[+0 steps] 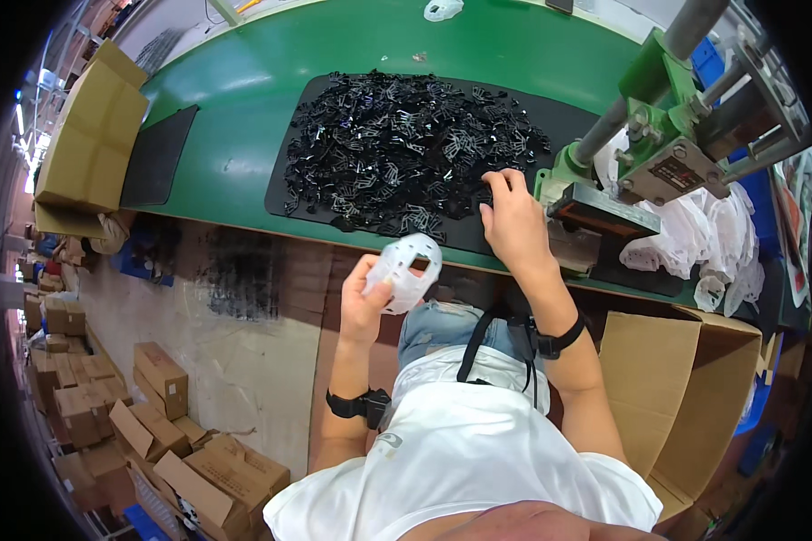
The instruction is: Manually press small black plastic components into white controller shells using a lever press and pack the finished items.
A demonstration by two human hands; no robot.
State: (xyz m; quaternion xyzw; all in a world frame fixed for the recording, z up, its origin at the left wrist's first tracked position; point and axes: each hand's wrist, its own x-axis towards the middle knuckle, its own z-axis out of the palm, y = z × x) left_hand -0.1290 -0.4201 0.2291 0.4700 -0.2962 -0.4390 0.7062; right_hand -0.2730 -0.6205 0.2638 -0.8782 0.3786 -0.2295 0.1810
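My left hand (364, 298) is closed on the edge of a white plastic shell (395, 281), rounded, with several small holes and a larger rectangular opening. It is held in front of the bench edge, above my lap. My right hand (517, 216) reaches over the bench at the right side of a wide pile of small black clip-like parts (397, 149). Its thumb and curved fingers are apart, close to the black parts, and I see nothing held between them. The pile lies on a dark mat (284, 176).
A green press (645, 144) stands just right of my right hand. White plastic shells (695, 225) are heaped beyond it. An open carton (677, 388) sits below on the right. Another carton (90, 135) and a dark panel (160, 155) are at the green bench's (221, 162) left end.
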